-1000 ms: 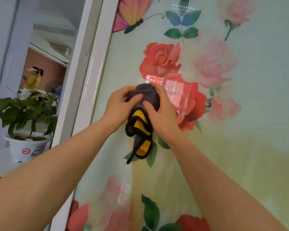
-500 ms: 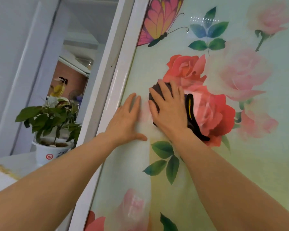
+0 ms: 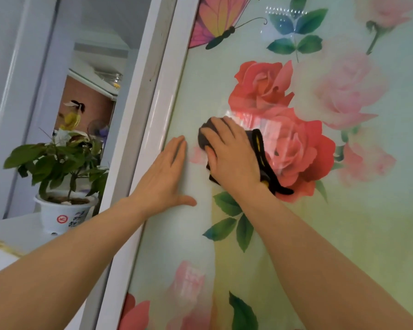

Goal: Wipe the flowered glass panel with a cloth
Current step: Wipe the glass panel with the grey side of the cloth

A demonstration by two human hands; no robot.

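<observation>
Two bare hands are pressing on the flowered glass panel (image 3: 296,234), which is standing upright in its white frame (image 3: 150,120). The right hand (image 3: 234,156) is lying flat with fingers spread and nearly straight over a dark grey cloth with yellow trim (image 3: 260,153), pinning it against the glass; the cloth is bunching under the palm and poking out beyond the fingertips and along the hand's outer edge, where it is covering part of the printed red rose (image 3: 301,153). The left hand (image 3: 165,177) is resting just beside it, fingers straight and together, thumb splayed, holding nothing and bracing on the glass close to the frame.

Judging by its folds, the cloth is soft, light and limp, so it is probably handling best under a flat palm rather than a pinch. The glossy glass is likely slick, stiff and breakable, calling for even, moderate pressure.
</observation>
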